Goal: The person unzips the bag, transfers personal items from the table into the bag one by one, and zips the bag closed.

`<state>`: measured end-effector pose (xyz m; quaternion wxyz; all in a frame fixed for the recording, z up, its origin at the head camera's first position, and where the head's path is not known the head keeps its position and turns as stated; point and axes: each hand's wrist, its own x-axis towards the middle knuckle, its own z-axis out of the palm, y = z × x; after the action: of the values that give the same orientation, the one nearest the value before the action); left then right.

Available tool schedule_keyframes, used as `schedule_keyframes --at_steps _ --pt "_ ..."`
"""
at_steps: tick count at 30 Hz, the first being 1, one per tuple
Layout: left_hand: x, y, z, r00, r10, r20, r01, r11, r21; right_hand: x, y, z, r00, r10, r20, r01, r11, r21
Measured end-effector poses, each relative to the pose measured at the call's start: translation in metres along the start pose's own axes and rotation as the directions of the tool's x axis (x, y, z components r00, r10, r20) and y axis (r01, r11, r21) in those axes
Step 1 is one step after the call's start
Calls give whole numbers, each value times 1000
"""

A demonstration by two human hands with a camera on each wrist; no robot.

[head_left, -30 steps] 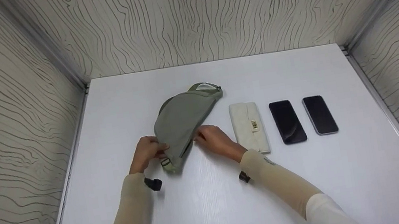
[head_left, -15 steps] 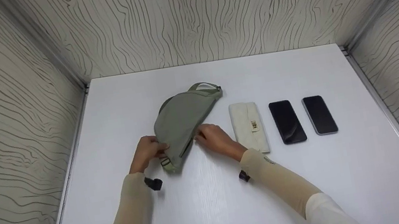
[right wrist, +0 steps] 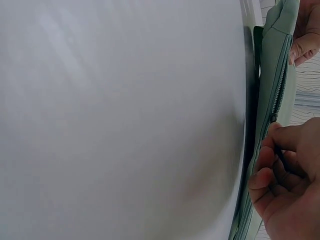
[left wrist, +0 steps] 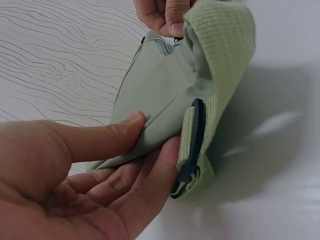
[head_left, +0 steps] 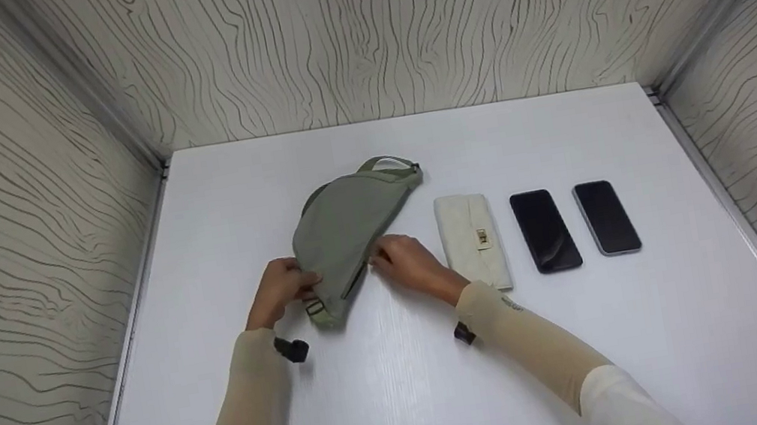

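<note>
A sage-green belt bag (head_left: 347,217) lies slanted on the white table, its strap (head_left: 389,160) looped at the far end. My left hand (head_left: 278,285) grips the bag's near end, thumb on top and fingers beneath, as the left wrist view shows. Close to those fingers is a dark strap buckle (left wrist: 196,135) on ribbed green webbing (left wrist: 227,45). On the bag's right edge, my right hand (head_left: 405,263) pinches at the zipper. In the right wrist view the zipper slider (right wrist: 273,119) sits at the thumb tip, and the pull itself is mostly hidden by the fingers.
Right of the bag lies a cream quilted wallet (head_left: 463,244) with a gold clasp, close to my right wrist. Two dark-screened phones (head_left: 546,231) lie farther right, side by side. Patterned panels (head_left: 365,32) enclose the white table (head_left: 392,393) at the back and sides.
</note>
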<state>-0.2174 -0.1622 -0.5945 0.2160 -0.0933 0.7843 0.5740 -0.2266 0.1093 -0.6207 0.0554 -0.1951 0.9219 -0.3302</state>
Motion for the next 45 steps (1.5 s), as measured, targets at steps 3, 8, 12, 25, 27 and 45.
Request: schedule_keyframes --at_steps 3,8,12,25,27,45 --pt "0 0 0 1000 9 2 -9 1000 4 1 0 0 1000 13 5 -13 1000 -1" --pt "-1 0 0 1000 14 8 -14 1000 13 1 1 -1 1000 18 -2 -18 1000 -13" --pt "-1 1 1 1000 2 18 -2 1000 2 1 1 -2 1000 10 -14 -10 1000 -28" --pt "-1 -2 2 1000 -7 6 7 1000 17 3 8 -1 999 20 -32 -21 1000 -10" --pt "-1 -2 2 1000 -8 5 8 1000 18 3 9 -2 999 22 -29 -22 1000 -2" --pt "-1 1 2 1000 11 16 -11 1000 26 6 12 -7 999 10 -52 -11 1000 -10"
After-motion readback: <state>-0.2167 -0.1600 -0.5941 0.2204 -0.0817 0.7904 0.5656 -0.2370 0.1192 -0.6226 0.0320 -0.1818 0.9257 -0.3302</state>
